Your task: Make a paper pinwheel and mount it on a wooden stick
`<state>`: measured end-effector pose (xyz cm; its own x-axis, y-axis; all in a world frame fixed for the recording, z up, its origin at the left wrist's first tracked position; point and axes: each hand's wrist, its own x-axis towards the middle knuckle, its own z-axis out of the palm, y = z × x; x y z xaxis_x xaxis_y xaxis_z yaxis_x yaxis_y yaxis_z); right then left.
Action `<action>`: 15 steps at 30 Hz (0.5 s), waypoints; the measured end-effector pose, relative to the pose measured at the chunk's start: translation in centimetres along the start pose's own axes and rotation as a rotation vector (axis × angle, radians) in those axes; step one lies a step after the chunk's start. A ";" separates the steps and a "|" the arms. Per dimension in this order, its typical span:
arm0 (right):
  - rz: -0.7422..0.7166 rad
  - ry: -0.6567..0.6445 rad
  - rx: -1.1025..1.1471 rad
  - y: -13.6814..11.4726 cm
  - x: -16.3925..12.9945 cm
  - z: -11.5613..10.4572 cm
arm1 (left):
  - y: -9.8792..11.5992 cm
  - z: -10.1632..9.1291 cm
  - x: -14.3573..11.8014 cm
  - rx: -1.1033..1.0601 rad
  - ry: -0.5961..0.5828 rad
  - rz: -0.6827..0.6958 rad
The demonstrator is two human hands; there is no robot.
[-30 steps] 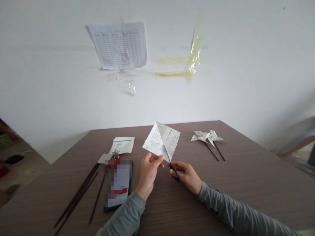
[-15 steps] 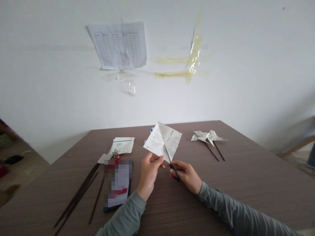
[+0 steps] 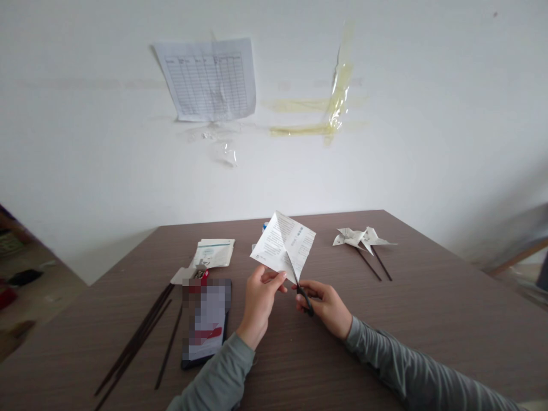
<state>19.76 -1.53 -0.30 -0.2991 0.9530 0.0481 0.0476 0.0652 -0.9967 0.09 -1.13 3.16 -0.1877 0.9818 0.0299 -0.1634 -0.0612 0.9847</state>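
Observation:
My left hand [image 3: 261, 297] pinches the lower left edge of a square sheet of printed paper [image 3: 274, 245], which is held up over the table with one corner toward me. A crease runs across the sheet. In my right hand [image 3: 327, 302] are black-handled scissors [image 3: 305, 299], their blades at the near corner and pointing along the crease toward the middle. Whether the blades are fully closed is too small to tell. Two paper pinwheels [image 3: 359, 238] on dark sticks lie on the table to the right.
On the brown table [image 3: 428, 337], a phone [image 3: 208, 325] with a blurred screen lies left of my hands. Beyond it are a stack of printed papers [image 3: 216, 253] and a small red box [image 3: 200, 276]. Several dark sticks [image 3: 137, 337] lie at the left. A taped sheet [image 3: 209, 83] hangs on the wall.
The paper has tilted very slightly between my hands. Both hands and the scissors hold nearly the same position; the other things have not moved.

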 end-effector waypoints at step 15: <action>-0.032 -0.063 0.029 1.3 0.7 -0.8 | -0.1 -0.2 0.1 0.000 0.056 0.036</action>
<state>20.37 -0.57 -1.48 -0.3591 0.9302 0.0766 0.0097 0.0858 -0.9963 -0.15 -1.03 3.03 -0.2469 0.9674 0.0559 -0.1552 -0.0964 0.9832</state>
